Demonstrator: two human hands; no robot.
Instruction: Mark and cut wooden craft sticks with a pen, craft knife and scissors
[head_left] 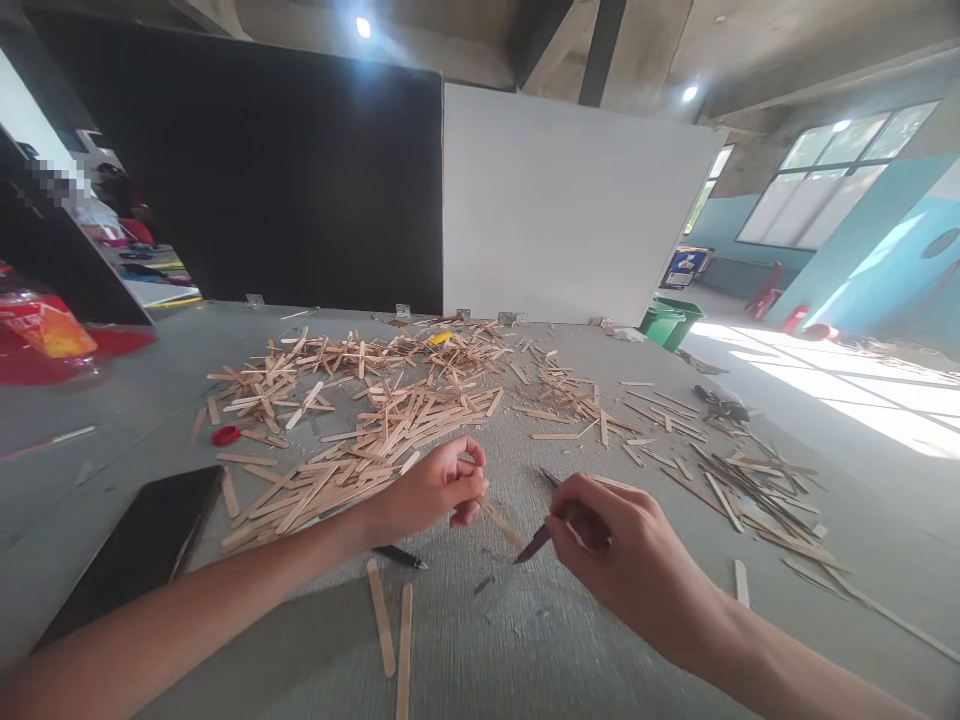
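Note:
My left hand [442, 485] is closed with its fingertips pinching the end of a thin wooden stick [496, 520]. The stick points down and right, toward the blade. My right hand [619, 545] is wrapped round a dark craft knife [534, 545]. Its blade slants down to the left, close to the stick's tip; whether they touch I cannot tell. The knife's back end shows above my knuckles, and its middle is hidden by the fingers. A black pen [401, 557] lies below my left wrist. Two flat craft sticks [382, 620] rest on the grey table nearer to me.
A large pile of craft sticks [397, 425] spreads beyond my hands. Thin strips [757, 495] lie on the right. A black phone [139, 540], a red ring [225, 435] and an orange drink bottle [49, 325] are on the left. Black and white panels [555, 200] stand along the back.

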